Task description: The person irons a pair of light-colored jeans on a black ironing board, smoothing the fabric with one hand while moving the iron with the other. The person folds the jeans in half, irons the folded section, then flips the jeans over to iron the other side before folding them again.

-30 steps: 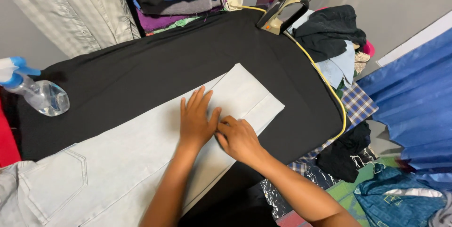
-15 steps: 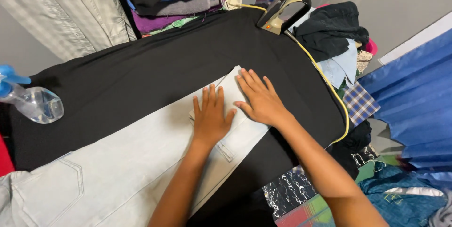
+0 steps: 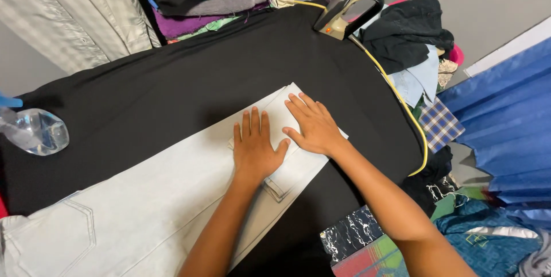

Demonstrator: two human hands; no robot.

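In the head view, the left hand [image 3: 254, 152] and right hand [image 3: 311, 126] lie flat side by side, fingers [image 3: 298, 102] loosely spread and pinching nothing, on pale light-blue denim jeans [image 3: 143, 208] spread across the black-covered worktop [image 3: 172, 87], near a clear plastic spray bottle [image 3: 33, 130].

Bright, even indoor light, no hard glare. Soft short shadows under both hands on the pale jeans [image 3: 143, 208]; the black cloth [image 3: 172, 87] swallows detail. Sharp in the centre, slight wide-angle stretch and softness at the edges.
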